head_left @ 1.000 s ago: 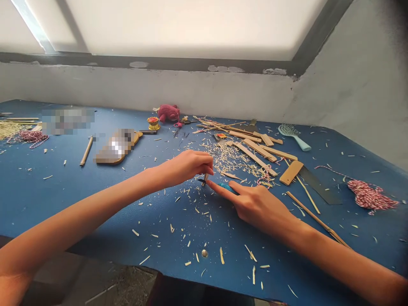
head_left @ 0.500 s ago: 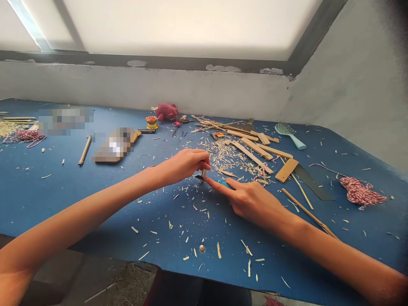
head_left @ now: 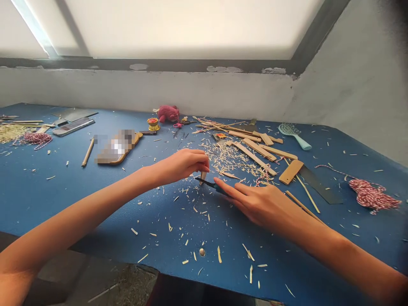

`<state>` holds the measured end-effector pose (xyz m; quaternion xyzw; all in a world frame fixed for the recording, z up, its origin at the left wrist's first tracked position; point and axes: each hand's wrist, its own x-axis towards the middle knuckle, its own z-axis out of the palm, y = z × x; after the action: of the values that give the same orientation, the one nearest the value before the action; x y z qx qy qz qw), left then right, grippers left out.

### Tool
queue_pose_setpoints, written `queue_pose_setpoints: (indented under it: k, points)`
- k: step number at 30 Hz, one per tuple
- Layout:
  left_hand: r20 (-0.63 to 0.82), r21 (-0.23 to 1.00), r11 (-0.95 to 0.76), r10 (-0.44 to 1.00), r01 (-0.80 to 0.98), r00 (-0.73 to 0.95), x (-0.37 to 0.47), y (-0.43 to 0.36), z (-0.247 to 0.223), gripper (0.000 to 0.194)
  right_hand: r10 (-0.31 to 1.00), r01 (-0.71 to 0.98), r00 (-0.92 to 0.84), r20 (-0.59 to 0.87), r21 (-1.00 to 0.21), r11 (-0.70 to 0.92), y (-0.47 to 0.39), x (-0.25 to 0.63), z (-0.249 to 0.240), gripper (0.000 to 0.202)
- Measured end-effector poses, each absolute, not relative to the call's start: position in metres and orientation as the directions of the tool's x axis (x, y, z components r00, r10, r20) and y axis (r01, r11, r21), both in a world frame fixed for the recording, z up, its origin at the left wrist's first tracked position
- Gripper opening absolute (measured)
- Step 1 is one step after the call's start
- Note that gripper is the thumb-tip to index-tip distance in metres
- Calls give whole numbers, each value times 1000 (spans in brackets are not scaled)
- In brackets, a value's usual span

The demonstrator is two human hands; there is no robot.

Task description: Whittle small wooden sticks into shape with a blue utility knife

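Near the middle of the blue table, my left hand (head_left: 190, 165) pinches a short pale piece of wood (head_left: 202, 177) that stands upright, its lower end close to the tabletop. My right hand (head_left: 256, 199) is closed round a knife (head_left: 213, 185) with a dark blade and a teal handle, the index finger stretched along it. The blade points left and lies across the lower part of the wood piece. Wood shavings (head_left: 226, 159) are heaped just behind both hands, and loose slivers are scattered in front of them.
Flat wooden strips (head_left: 255, 155) and a broad-bladed knife (head_left: 320, 185) lie right of the shavings. Farther right are red-and-white cord (head_left: 371, 195) and a hairbrush (head_left: 293, 135). A gold cup (head_left: 153, 124), a wood-edged object (head_left: 116, 148), a stick (head_left: 88, 152) and a phone (head_left: 74, 126) are left.
The knife has turned so more of its dark blade shows, and my right hand has moved slightly right and down. My left hand keeps its pinch. The view has shifted a little.
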<state>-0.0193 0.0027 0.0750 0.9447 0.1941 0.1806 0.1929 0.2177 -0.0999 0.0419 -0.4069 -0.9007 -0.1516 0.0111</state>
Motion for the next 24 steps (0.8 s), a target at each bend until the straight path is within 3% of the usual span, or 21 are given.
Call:
queue_pose_setpoints:
  k: [3, 6, 17, 24]
  points:
    - [253, 442, -849, 427, 289, 868, -21, 2, 77, 19, 724, 707, -680, 113, 365, 606, -100, 220, 35, 64]
    - [244, 451, -849, 413, 274, 877, -21, 0, 77, 20, 719, 692, -688, 102, 392, 607, -102, 220, 32, 72]
    - [275, 357, -876, 429, 323, 861, -23, -7, 70, 21, 714, 674, -700, 30, 360, 645, -106, 211, 38, 80]
    - [335, 233, -931, 348, 280, 876, -21, -9, 63, 21, 736, 702, -677, 4, 303, 644, -106, 212, 35, 82]
